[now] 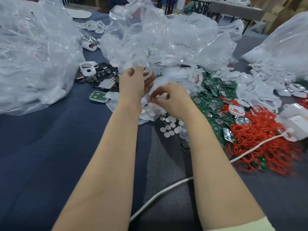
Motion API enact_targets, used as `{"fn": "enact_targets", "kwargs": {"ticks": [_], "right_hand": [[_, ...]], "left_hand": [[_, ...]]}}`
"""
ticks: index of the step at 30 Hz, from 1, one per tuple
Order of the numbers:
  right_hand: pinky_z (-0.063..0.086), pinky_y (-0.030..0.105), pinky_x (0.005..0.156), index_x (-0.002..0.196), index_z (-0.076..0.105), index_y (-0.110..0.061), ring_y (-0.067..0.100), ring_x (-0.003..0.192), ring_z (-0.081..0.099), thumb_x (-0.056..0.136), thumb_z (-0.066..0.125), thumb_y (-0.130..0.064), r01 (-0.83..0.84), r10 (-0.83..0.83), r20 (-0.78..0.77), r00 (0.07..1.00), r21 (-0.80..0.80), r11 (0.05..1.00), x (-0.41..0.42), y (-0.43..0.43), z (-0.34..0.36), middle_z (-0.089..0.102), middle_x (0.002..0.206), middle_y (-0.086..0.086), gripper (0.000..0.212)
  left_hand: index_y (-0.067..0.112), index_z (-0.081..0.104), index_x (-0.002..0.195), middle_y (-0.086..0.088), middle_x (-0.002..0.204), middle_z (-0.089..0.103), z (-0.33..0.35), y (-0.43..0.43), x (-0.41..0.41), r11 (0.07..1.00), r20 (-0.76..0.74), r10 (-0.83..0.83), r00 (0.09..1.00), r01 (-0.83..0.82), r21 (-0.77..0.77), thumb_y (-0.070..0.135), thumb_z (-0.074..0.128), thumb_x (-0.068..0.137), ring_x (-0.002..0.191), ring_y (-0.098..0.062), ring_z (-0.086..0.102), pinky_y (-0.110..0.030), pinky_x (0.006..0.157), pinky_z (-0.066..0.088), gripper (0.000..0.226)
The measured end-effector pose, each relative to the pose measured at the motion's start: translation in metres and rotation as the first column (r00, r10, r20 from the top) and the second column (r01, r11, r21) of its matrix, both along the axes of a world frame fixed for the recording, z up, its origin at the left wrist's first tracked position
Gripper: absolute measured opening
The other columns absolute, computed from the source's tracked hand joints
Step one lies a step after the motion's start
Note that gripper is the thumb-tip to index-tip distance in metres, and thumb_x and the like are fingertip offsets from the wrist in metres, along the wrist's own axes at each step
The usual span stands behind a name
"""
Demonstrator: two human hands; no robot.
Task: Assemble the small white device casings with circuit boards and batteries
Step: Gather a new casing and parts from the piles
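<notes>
- The left grip [133, 82] has its fingers curled round a white casing [148, 74], a rounded frame-like piece held just above the heap, with clear film against it.
- The right grip [173, 99], just right of and nearer than the left, has its fingers curled and its thumb and forefinger drawn close together. Blur hides whether they pinch anything.
- Directly under the right grip lie round white discs [168, 129], loose on the counter [41, 147], which is covered in dark blue cloth.
- Right of the right grip spreads a pile of green circuit boards [215, 104], and beyond them a tangle of red loops [260, 139].
- Among the boards rests a marked casing [236, 110]. Its red print is too blurred to read.
- Left of the left grip sits a board-filled casing [98, 97], a white shell with a green board inside, with dark round parts [101, 72] behind it.
- Crumpled clear bags [166, 39] rise beyond both grips.
- A white cable [160, 194] runs across the counter nearer the person.
</notes>
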State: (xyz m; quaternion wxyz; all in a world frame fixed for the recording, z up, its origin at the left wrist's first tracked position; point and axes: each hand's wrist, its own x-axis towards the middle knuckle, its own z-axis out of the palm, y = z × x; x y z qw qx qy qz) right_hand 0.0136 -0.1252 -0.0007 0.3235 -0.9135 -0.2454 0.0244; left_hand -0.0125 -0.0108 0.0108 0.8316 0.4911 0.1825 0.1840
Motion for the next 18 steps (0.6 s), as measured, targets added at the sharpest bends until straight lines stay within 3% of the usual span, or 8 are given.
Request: {"fn": "enact_targets", "kwargs": {"ticks": [3,7,11,14,18], "right_hand": [[0.048,0.029,0.085,0.106,0.071,-0.018,0.019,0.098,0.06,0.092,0.052,-0.009,0.184,-0.18,0.101,0.979,-0.037,0.982,0.006,-0.006,-0.002,0.064,0.117,0.006,0.025],[0.043,0.034,0.093,0.101,0.072,-0.017,0.029,0.111,0.053,0.089,0.045,-0.005,0.349,-0.34,0.188,0.921,-0.017,0.937,0.007,-0.009,-0.008,0.054,0.123,0.014,0.032],[0.031,0.031,0.088,0.106,0.069,-0.016,0.025,0.11,0.048,0.092,0.053,-0.023,0.256,-0.24,0.309,0.92,-0.011,0.967,0.002,0.004,-0.011,0.058,0.116,0.008,0.022],[0.03,0.036,0.089,0.115,0.063,-0.022,0.024,0.113,0.046,0.09,0.055,-0.031,0.201,-0.139,0.422,0.896,-0.106,0.974,-0.004,0.022,-0.02,0.059,0.12,-0.001,0.027],[0.026,0.038,0.09,0.108,0.064,-0.028,0.02,0.113,0.047,0.093,0.052,-0.035,0.216,-0.112,0.406,0.907,-0.221,0.951,0.0,0.029,-0.026,0.061,0.112,-0.005,0.02]], "left_hand": [[0.005,0.057,0.096,-0.01,0.085,0.068,-0.001,-0.001,-0.001,0.99,0.018,-0.046,0.999,0.048,-0.132,0.009,0.046,0.095,0.07,-0.014,0.068,-0.02,0.064,0.055,0.012],[0.003,0.058,0.086,-0.009,0.079,0.064,-0.002,-0.005,-0.002,0.972,0.014,-0.045,0.999,0.047,-0.23,0.006,0.048,0.094,0.067,-0.015,0.067,-0.02,0.061,0.056,0.013],[0.006,0.056,0.089,-0.006,0.085,0.061,-0.003,-0.005,0.0,0.973,-0.007,0.02,1.0,-0.021,-0.231,0.011,0.046,0.095,0.063,-0.012,0.067,-0.022,0.061,0.055,0.013],[0.007,0.057,0.093,-0.004,0.084,0.062,-0.004,-0.002,0.0,0.972,-0.009,0.082,0.997,-0.082,-0.219,0.012,0.047,0.095,0.061,-0.01,0.067,-0.021,0.056,0.053,0.011],[0.008,0.057,0.097,-0.005,0.095,0.065,-0.007,0.001,0.0,0.975,-0.033,0.109,0.993,-0.114,-0.193,0.015,0.049,0.097,0.069,-0.01,0.07,-0.02,0.059,0.053,0.011]]}}
